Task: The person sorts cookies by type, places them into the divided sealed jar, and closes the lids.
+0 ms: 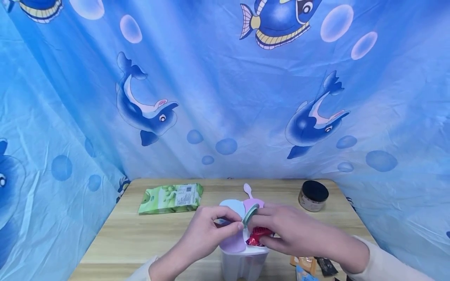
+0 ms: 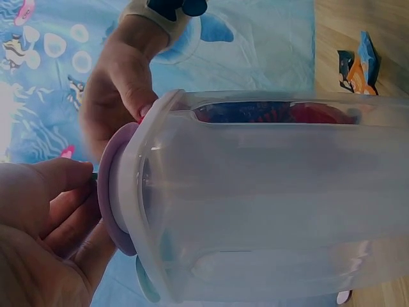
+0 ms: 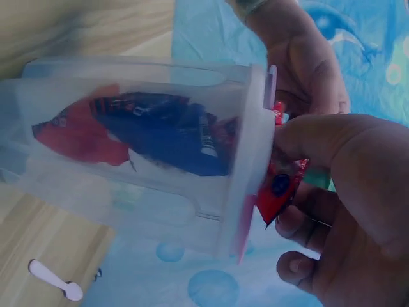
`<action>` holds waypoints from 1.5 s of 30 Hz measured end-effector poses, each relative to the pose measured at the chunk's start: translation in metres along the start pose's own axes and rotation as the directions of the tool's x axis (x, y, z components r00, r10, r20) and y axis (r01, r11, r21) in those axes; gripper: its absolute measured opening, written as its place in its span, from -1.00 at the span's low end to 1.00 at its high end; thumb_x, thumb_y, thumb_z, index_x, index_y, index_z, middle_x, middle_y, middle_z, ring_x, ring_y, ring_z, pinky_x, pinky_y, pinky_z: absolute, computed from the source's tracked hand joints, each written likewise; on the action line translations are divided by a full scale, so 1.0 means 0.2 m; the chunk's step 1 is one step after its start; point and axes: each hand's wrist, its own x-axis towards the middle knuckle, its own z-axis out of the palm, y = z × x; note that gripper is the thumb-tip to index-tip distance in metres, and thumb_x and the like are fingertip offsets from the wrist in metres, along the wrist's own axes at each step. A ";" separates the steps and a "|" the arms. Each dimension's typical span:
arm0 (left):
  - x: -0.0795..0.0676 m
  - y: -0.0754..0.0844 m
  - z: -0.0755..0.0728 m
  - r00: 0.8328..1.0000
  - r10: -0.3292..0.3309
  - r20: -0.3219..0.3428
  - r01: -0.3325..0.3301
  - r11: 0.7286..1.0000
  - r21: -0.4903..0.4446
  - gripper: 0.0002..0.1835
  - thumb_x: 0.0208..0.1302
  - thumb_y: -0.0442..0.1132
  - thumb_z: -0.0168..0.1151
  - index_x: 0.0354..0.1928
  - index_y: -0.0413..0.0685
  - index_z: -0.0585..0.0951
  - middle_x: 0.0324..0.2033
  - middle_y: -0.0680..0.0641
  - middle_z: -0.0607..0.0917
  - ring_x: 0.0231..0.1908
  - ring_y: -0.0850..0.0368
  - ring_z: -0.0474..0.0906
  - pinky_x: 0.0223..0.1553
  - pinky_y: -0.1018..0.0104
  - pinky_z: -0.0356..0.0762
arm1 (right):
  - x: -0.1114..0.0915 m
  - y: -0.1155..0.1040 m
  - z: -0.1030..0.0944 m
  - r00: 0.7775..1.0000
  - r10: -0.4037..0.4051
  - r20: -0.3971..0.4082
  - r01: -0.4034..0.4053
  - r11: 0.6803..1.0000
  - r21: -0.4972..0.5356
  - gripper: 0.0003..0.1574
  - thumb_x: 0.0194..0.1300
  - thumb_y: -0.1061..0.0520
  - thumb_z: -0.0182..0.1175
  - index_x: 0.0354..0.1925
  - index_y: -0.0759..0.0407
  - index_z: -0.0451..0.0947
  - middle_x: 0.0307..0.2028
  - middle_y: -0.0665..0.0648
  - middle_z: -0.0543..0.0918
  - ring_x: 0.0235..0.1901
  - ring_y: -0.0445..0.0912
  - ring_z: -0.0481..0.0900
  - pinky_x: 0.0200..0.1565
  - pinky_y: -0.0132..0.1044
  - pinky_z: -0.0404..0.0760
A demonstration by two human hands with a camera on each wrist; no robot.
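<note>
A translucent container (image 1: 242,265) with a white top and several round coloured lids stands at the table's front. My left hand (image 1: 207,230) pinches the edge of its raised green lid (image 1: 250,214) between thumb and index finger. Over the uncovered opening, my right hand (image 1: 291,228) grips a shiny red packet (image 1: 258,235), part of which sticks out between the fingers in the right wrist view. Through the container wall, a blue packet (image 3: 172,131) and a red packet (image 3: 86,137) show inside. The light blue lid (image 1: 232,205) and lavender lid (image 1: 233,242) lie flat.
Behind the container lies a small pale spoon (image 1: 247,190). A green printed bag (image 1: 172,198) lies at the back left, and a jar with a black lid (image 1: 313,195) stands at the back right. Orange (image 1: 305,263) and black packets (image 1: 326,266) lie at the front right.
</note>
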 end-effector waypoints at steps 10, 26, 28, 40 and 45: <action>0.01 0.00 0.00 1.000 -0.007 -0.004 0.007 1.000 -0.014 -0.95 0.24 -0.13 0.49 -0.30 0.11 0.80 -0.36 0.20 0.79 -0.26 0.23 0.71 -0.24 0.33 0.74 | -0.02 0.02 0.01 1.000 -0.013 -0.007 0.014 0.996 0.090 -0.82 0.45 0.04 0.27 -0.15 -0.34 0.66 -0.21 -0.33 0.48 -0.30 -0.44 0.38 -0.27 -0.59 0.44; 0.02 -0.01 0.00 1.000 -0.012 -0.001 0.012 1.000 -0.016 -0.93 0.27 -0.12 0.46 -0.31 0.08 0.80 -0.36 0.21 0.79 -0.22 0.23 0.71 -0.19 0.34 0.74 | 0.00 0.01 0.07 0.987 0.160 -0.029 -0.157 0.983 0.098 -0.91 0.36 0.03 0.38 -0.21 -0.22 0.69 -0.28 -0.30 0.55 -0.33 -0.39 0.45 -0.29 -0.52 0.53; 0.02 -0.01 0.00 1.000 -0.008 -0.002 0.008 1.000 -0.015 -0.92 0.26 -0.13 0.47 -0.31 0.07 0.80 -0.36 0.21 0.79 -0.23 0.23 0.71 -0.20 0.34 0.74 | -0.03 0.02 0.07 0.978 0.199 -0.061 -0.183 0.962 0.204 -0.82 0.35 0.05 0.38 -0.12 -0.24 0.65 -0.22 -0.30 0.57 -0.29 -0.39 0.50 -0.27 -0.49 0.59; 0.03 0.00 0.01 1.000 -0.019 -0.013 0.019 1.000 -0.005 -0.94 0.24 -0.14 0.49 -0.32 0.08 0.80 -0.38 0.21 0.78 -0.27 0.24 0.70 -0.22 0.34 0.74 | -0.10 0.09 0.02 0.985 0.061 -0.161 -0.022 0.972 0.233 -0.80 0.35 0.14 0.40 -0.22 -0.25 0.71 -0.23 -0.28 0.58 -0.24 -0.35 0.52 -0.20 -0.47 0.59; 0.03 0.00 0.01 1.000 -0.007 -0.014 0.008 1.000 0.010 -0.93 0.25 -0.12 0.48 -0.32 0.09 0.80 -0.39 0.22 0.78 -0.27 0.24 0.71 -0.22 0.34 0.74 | -0.08 0.11 0.03 0.989 0.000 -0.148 0.029 0.980 0.195 -0.83 0.33 0.11 0.42 -0.25 -0.24 0.74 -0.27 -0.32 0.61 -0.27 -0.38 0.48 -0.21 -0.57 0.52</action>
